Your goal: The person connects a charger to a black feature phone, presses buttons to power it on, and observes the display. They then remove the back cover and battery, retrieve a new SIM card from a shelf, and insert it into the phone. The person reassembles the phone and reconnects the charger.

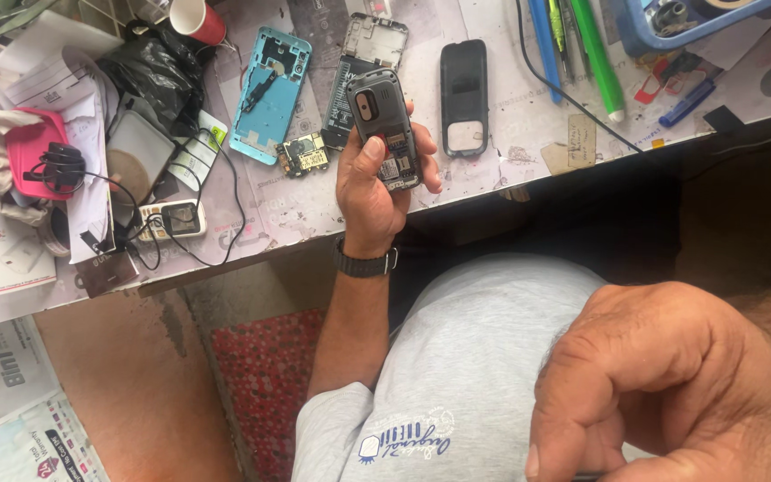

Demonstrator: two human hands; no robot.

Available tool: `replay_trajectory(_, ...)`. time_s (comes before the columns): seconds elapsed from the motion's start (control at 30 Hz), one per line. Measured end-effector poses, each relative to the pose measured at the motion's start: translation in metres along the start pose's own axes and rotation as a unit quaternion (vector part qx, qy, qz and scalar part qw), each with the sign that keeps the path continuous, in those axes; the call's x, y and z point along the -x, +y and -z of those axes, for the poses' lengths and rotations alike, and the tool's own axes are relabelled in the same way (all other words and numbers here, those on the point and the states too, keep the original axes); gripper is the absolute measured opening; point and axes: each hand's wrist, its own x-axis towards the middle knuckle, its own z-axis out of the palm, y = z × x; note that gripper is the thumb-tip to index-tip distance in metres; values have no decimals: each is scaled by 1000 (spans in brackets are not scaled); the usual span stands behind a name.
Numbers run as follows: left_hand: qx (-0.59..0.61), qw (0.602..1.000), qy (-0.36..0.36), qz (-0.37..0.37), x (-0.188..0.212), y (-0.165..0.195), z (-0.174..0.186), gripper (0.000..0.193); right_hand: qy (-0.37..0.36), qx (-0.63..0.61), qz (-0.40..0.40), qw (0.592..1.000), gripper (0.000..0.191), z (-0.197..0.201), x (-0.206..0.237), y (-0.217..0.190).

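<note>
Over the bench [528,134] edge, left hand [377,183] gripped the open-backed phone [385,129], long axis pointing away w/ slight tilt; right hand [671,384] sat nearer the camera, fingers curled, contents hidden — can't tell.

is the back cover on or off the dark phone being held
Off. The small dark grey phone in the left hand shows its bare compartment with metal slots, and a black plastic back cover lies apart on the table.
</note>
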Motion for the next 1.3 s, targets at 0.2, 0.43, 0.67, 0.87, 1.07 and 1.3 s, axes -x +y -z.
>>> replay_trajectory(0.2,0,1000,-4,1,0,-1,0,48,11,-29,-26,999,24,-1,3,3)
replay_trajectory(0.43,1,1000,-8,-10,1,1,0,46,48,145,48,987,18,4,-4,-10)
replay_trajectory(0.67,-6,1000,-7,-25,1,-1,7,42,219,752,193,592,13,82,-73,4)
replay_trajectory(0.87,-25,999,0,-33,2,-4,7,35,249,766,262,531,15,147,-90,42)
replay_trajectory(1.07,-482,865,47,-133,2,9,-6,27,222,765,287,532,23,157,-92,49)
replay_trajectory(1.3,-675,716,86,-154,-22,18,-20,35,238,731,194,609,16,200,-70,60)
